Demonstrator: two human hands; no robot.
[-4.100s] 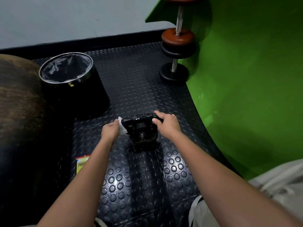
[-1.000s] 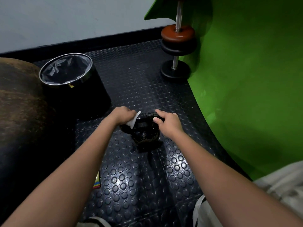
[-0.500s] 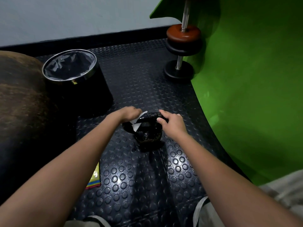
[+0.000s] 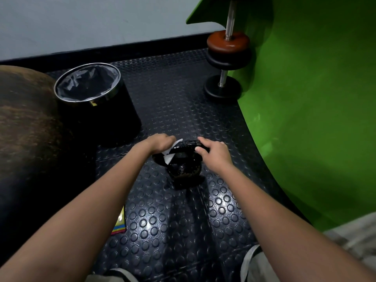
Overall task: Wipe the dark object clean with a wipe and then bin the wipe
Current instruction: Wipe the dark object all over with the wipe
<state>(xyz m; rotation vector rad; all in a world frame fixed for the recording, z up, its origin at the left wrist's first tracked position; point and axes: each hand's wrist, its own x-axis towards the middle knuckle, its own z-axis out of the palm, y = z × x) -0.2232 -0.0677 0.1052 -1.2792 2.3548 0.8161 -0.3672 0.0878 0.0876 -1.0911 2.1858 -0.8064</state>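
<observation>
Kettlebell: the dark kettlebell [image 4: 184, 166] is sitting on the studded rubber floor [image 4: 173, 216], roughly midway between the bin and the green wall.
Left hand: the left hand [image 4: 160, 143] is curling over the left end of the handle, its fingers [image 4: 169, 137] pinching a white wipe [image 4: 169, 154] against the metal; a corner of the wipe is poking up past the knuckles.
Right hand: the right hand [image 4: 213, 152] is gripping the right end of the handle, fingers wrapping round it.
Open room: bare floor is stretching toward the camera between the two forearms, and beyond the kettlebell toward the far wall.
Right edge: the green wall [image 4: 315, 108] is curving in near the right hand, narrowing the floor on that side.
Left side: a black bin [image 4: 105, 117] with a dark liner is standing up-left of the kettlebell, mouth open, near the left hand but apart from it; a large brown rounded object [image 4: 26, 127] is crowding the floor beside it.
Far corner: a dumbbell [image 4: 225, 58] is standing on end against the green wall, well apart from the hands.
Floor litter: a colourful packet [image 4: 120, 224] is lying partly under the left forearm.
</observation>
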